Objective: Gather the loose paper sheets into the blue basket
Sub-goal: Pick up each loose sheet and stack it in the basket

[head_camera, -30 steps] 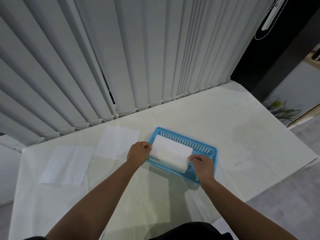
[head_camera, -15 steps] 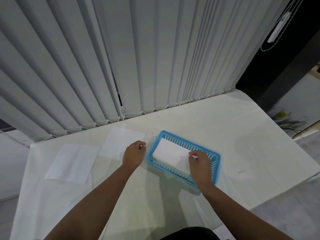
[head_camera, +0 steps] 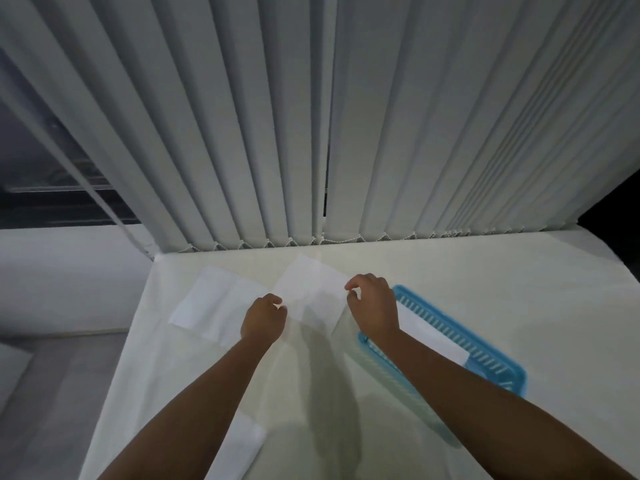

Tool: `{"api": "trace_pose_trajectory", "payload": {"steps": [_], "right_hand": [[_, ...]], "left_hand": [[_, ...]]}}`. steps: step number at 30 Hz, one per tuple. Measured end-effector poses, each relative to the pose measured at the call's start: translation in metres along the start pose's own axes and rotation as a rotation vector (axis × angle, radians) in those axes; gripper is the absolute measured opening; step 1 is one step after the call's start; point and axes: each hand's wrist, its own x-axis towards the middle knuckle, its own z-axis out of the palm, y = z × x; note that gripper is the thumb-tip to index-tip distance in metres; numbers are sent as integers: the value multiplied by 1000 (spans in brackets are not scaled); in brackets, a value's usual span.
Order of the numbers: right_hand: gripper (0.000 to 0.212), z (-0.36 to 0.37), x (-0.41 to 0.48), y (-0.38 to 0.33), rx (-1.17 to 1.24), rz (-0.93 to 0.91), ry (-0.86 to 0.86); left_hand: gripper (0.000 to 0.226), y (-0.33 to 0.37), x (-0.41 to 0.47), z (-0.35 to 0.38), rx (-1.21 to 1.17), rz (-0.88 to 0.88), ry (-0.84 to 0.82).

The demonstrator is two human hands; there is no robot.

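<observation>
A white paper sheet point(head_camera: 311, 292) sits just above the middle of the frame, held at both ends. The left hand point(head_camera: 265, 317) has its fingers curled and pinches the sheet's left near corner. The right hand point(head_camera: 372, 304) pinches the sheet's right edge between thumb and fingertips. The near part of the sheet looks raised off the cloth, with a shadow beneath it.

A second loose sheet point(head_camera: 214, 306) lies flat just to the left, and its right edge comes close to the left hand. A third sheet point(head_camera: 242, 448) lies at the lower middle, partly hidden by the left forearm.

The blue basket point(head_camera: 517, 375) stands at the right of centre, set at an angle, with its near side crossed by the right forearm. A stack of white paper point(head_camera: 433, 336) lies inside it. The basket's upper-left corner is just beside the right hand.

The table point(head_camera: 502, 271) is covered in white cloth. Its far edge meets the hem of the vertical blinds point(head_camera: 311, 116), and the held sheet's far corner reaches almost to that hem. The left edge of the table slants down toward the lower left, near the second sheet. Bare cloth stretches behind and to the right of the basket, and between the two forearms.
</observation>
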Motion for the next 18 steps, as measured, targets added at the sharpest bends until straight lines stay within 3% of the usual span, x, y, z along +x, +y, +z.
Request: {"api": "trace_pose_trajectory", "payload": {"steps": [12,18], "right_hand": [[28,76,107,-39,-180,-97,-245],[45,102,139,-35,-311,-113,-354]], "left_hand": [[35,-16,47,-6,105,-18,39],[39,-14,55,2,162,-4,49]]}}
